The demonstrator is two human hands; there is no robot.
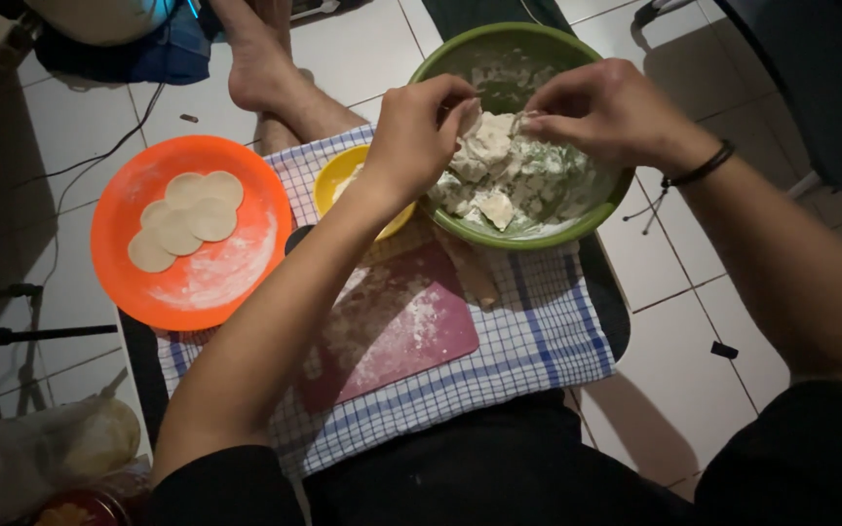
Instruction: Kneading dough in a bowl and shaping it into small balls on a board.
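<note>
Here, both hands work over the green bowl [523, 239], which sits at the far right corner of a blue-and-white checked cloth [528, 341]; the bowl's right rim overhangs the cloth's edge, above pale floor tiles [679, 380]. The left hand [416, 131] hovers over the bowl's left rim, and its grip is closed — fingertips pinched on a small piece of dough [470, 119]. The right hand [601, 107] hangs over the bowl's far side, thumb and fingers pinched shut on the same scrap, just beside the left fingertips. A dark cord bracelet [699, 170] circles the right wrist.

Inside the bowl lies a lumpy, torn heap of pale dough [504, 180], its walls smeared with flour. Touching the bowl's left side, partly hidden by the left wrist, is a small yellow bowl [335, 175]. Nearer the person than the green bowl, a flat dark-red cutting board [401, 326] lies on the cloth, dusted in white patches; a wooden rolling pin [470, 273] runs between board and bowl. Well to the left of the green bowl, a round orange plate [192, 282] carries several thin, smooth dough discs [187, 219] overlapping one another on a floury film.

Open room is narrow: the cloth is crowded, with bare tiles only to the right of the green bowl and beyond it, where a bare foot [260, 63] rests.
</note>
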